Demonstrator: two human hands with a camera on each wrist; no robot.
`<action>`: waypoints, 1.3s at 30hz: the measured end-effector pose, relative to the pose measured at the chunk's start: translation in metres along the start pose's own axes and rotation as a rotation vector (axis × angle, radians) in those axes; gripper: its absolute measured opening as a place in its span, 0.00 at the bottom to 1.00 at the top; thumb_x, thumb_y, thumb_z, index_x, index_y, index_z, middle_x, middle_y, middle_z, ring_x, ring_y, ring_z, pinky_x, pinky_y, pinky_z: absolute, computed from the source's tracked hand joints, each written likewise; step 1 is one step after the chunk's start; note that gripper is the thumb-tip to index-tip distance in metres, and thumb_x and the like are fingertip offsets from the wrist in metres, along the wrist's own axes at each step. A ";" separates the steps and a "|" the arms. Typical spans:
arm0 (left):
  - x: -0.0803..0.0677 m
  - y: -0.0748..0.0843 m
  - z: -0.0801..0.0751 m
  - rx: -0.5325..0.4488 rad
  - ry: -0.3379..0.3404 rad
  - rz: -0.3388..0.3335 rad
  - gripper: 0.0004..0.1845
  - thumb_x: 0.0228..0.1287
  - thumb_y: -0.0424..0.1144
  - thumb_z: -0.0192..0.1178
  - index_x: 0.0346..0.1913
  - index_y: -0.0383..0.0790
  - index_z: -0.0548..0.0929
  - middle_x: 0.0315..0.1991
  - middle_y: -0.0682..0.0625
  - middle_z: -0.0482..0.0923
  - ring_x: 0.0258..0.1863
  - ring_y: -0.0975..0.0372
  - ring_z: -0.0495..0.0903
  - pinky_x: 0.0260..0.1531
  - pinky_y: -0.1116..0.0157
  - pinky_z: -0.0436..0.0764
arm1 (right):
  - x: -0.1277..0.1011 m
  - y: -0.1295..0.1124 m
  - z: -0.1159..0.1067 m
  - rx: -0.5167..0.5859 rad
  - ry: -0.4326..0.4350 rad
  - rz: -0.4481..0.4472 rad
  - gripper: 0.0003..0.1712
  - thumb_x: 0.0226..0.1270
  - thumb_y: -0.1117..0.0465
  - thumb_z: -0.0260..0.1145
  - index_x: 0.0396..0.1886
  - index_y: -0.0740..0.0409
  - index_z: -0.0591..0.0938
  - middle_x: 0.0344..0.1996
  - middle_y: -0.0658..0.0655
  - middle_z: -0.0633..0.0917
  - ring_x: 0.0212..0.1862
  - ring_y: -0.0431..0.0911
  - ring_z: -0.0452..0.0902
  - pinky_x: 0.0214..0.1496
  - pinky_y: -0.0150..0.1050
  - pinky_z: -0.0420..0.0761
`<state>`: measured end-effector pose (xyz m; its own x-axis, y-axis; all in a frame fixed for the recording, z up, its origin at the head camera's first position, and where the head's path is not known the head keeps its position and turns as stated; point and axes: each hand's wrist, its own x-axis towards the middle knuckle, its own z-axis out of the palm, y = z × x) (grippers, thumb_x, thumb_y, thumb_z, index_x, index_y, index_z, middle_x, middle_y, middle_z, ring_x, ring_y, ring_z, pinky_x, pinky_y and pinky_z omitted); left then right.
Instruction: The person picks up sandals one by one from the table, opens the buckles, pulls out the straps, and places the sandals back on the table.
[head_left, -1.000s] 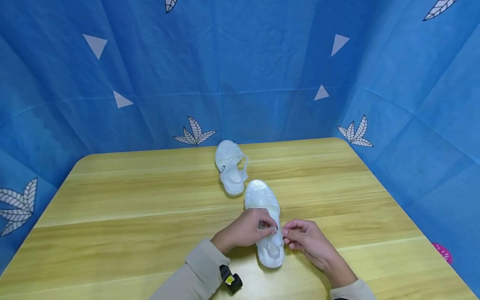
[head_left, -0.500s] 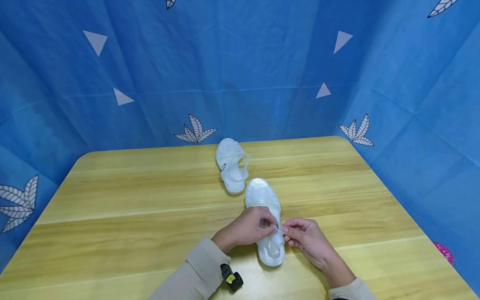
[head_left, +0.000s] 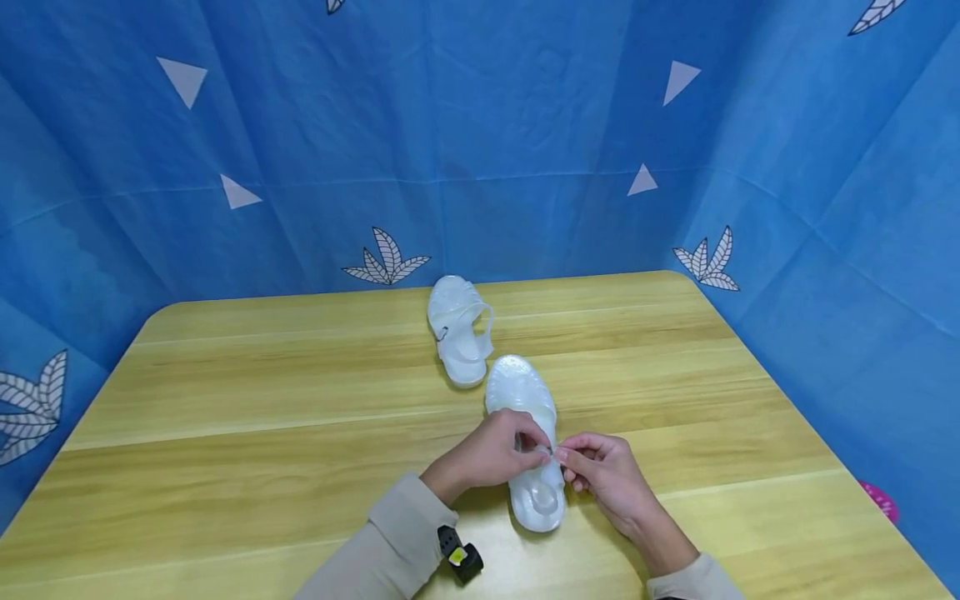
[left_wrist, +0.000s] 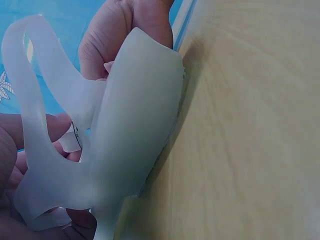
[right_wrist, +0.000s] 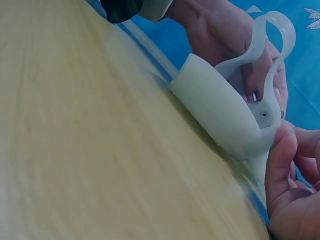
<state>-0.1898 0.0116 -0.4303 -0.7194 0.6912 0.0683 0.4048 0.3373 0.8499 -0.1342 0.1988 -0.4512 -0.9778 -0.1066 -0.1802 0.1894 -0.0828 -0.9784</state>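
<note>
A whitish translucent jelly sandal [head_left: 517,385] lies on the wooden table, toe pointing away, its back strap [right_wrist: 280,30] looped up over the heel. From the left, my left hand [head_left: 491,450] reaches over the sandal and pinches the strap by the small metal buckle [right_wrist: 254,96] with thumb and finger. On the other side, my right hand [head_left: 606,475] pinches at the sandal's right edge, its fingertips close to the left ones. In the right wrist view its thumb and finger meet at the strap's base; what exactly they pinch I cannot tell.
A matching sandal [head_left: 453,304] stands just beyond, up and left of the first, near the table's back edge. A blue printed cloth [head_left: 480,125] hangs behind and beside the wooden table [head_left: 247,483]. A black wrist device [head_left: 461,557] sits at my left cuff.
My right fingertips have moved slightly left, closer to the left hand's fingertips. The left hand keeps its pinch, and both sandals stay in place; the head view has shifted a little.
</note>
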 end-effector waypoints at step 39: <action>-0.001 0.001 0.000 0.011 0.012 -0.030 0.03 0.57 0.35 0.66 0.34 0.39 0.85 0.27 0.57 0.78 0.28 0.70 0.73 0.32 0.74 0.75 | 0.001 0.005 0.001 0.068 -0.057 -0.034 0.04 0.65 0.67 0.60 0.33 0.55 0.80 0.24 0.48 0.80 0.25 0.36 0.74 0.27 0.26 0.77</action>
<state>-0.1888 0.0114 -0.4297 -0.7381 0.6729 0.0493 0.3890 0.3647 0.8459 -0.1346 0.1968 -0.4557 -0.9776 -0.1584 -0.1389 0.1634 -0.1542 -0.9744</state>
